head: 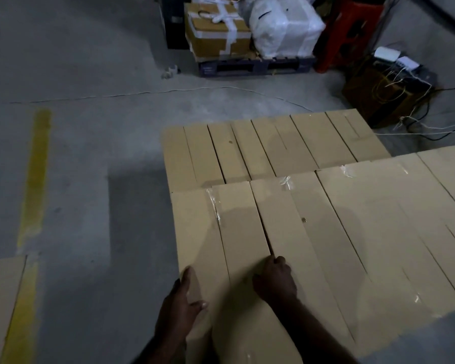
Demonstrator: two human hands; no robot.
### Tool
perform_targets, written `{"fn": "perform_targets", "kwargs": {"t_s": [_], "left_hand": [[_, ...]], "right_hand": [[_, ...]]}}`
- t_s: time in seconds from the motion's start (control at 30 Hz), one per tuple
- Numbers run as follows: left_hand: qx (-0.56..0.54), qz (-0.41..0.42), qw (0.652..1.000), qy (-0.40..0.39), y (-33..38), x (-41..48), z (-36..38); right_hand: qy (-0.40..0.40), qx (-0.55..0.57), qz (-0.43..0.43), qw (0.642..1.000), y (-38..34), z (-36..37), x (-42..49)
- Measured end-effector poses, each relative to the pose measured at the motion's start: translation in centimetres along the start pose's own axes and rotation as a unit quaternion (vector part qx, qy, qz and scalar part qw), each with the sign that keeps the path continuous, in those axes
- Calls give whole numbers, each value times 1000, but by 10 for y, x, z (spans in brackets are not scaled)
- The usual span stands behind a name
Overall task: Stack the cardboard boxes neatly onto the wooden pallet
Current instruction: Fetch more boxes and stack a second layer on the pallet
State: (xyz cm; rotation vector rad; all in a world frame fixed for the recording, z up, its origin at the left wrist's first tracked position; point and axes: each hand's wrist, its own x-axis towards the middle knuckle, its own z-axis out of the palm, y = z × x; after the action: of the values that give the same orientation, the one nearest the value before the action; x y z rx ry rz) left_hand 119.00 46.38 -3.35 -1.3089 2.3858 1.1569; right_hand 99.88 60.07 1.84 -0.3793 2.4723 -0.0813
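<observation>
On the near-left cardboard box (237, 232), left hand (183, 298) grips the outer edge, right hand (275, 281) the inner seam.

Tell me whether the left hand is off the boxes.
No, the left hand holds the left edge of the nearest cardboard box, thumb on top.

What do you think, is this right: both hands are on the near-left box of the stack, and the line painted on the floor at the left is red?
Not quite. The head view shows that the line on the floor is yellow, not red. The rest holds: the left hand and the right hand are both on the near-left box of the stack.
</observation>
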Motion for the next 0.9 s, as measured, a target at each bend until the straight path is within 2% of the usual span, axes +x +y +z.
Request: {"fn": "perform_targets", "kwargs": {"t_s": [0.23, 0.37, 0.5, 0.63, 0.77, 0.9], "left_hand": [[61, 10, 997, -40, 1, 2, -7], [158, 23, 983, -87, 9, 4, -23], [263, 42, 956, -122, 22, 5, -38], [370, 68, 921, -101, 57, 18, -47], [436, 158, 879, -112, 96, 47, -44], [452, 253, 847, -118, 135, 111, -36]], "right_hand": [[34, -24, 13, 999, 3, 16, -6], [49, -66, -1, 997, 8, 26, -26], [50, -35, 29, 998, 30, 52, -64], [70, 14, 81, 994, 57, 72, -100], [93, 50, 155, 982, 73, 86, -121], [142, 156, 313, 926, 58, 99, -142]]}}
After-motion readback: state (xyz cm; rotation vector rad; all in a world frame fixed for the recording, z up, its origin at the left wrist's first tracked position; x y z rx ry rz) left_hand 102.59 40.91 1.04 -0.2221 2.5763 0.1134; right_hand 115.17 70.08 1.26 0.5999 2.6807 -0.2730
